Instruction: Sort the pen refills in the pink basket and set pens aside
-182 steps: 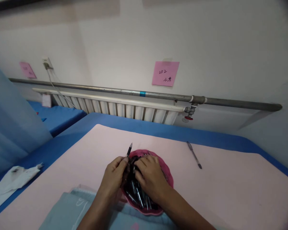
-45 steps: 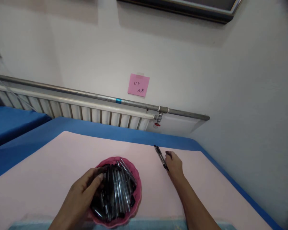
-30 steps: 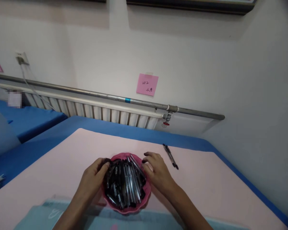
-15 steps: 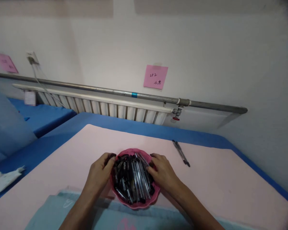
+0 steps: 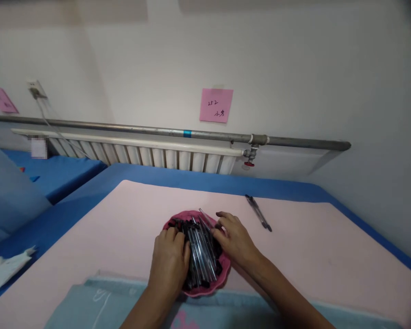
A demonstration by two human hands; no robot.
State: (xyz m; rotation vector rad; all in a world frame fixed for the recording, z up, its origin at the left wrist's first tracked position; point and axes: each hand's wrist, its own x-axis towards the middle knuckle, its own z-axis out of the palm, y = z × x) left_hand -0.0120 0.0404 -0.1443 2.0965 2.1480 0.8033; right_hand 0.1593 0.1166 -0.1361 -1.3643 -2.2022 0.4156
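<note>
A pink scalloped bowl (image 5: 222,279) sits on the pink table surface (image 5: 123,219), filled with several black and clear pens (image 5: 200,249). My left hand (image 5: 169,260) lies over the left half of the pen pile, fingers curled into it. My right hand (image 5: 234,237) rests at the bowl's right rim, fingertips touching the pens there. Whether either hand grips a pen is hidden by the fingers. Two black pens (image 5: 258,213) lie together on the table, to the right of my right hand and beyond it.
A grey-green cloth (image 5: 99,306) covers the near table edge. The pink sheet lies on a blue mat (image 5: 198,182). Behind stand a white radiator (image 5: 147,153), a steel pipe (image 5: 294,142) and a pink note (image 5: 216,105). Crumpled white paper (image 5: 7,267) lies far left.
My left hand has moved from the bowl's left rim onto the pen pile. My right hand stays at the right rim. Earlier it left a second pen beside the lone one.
</note>
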